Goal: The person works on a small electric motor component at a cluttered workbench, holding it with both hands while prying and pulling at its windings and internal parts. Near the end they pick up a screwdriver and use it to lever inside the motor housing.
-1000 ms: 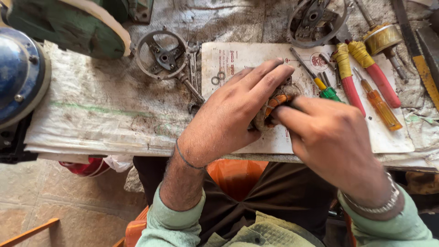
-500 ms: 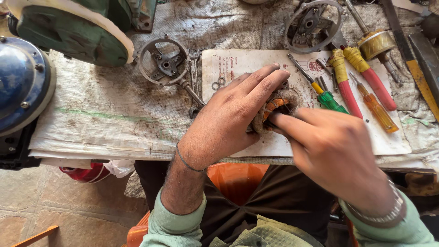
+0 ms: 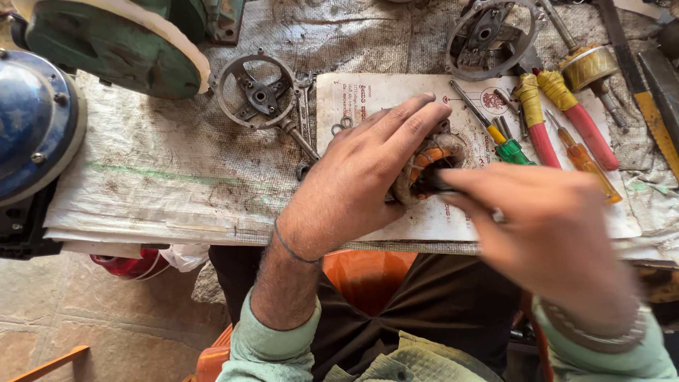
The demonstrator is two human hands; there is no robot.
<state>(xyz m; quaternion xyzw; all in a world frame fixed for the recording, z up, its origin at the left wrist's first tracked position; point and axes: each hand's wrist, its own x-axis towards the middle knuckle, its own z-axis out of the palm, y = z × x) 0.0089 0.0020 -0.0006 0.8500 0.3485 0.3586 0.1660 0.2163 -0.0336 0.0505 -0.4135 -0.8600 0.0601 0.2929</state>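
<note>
Since the earlier view the right hand (image 3: 559, 233) has drawn nearer and blurred — grip unreadable — its fingertip at the right of the copper-wound stator (image 3: 433, 166) on the bench (image 3: 177, 184), while the left hand (image 3: 361, 177) clasps it from the left.

The left hand (image 3: 368, 177) lies palm-down over a small round motor winding (image 3: 428, 166) with orange coils, fingers wrapped across its top. The right hand (image 3: 552, 233), blurred, reaches in from the other side, its fingertips at the winding's open centre. Just beyond the right hand lie a green-handled screwdriver (image 3: 506, 145), red-handled pliers (image 3: 566, 117) and an orange screwdriver (image 3: 587, 163). Beyond the left hand sits a round metal end bracket (image 3: 256, 90) on the cloth-covered surface (image 3: 155, 184).
</note>
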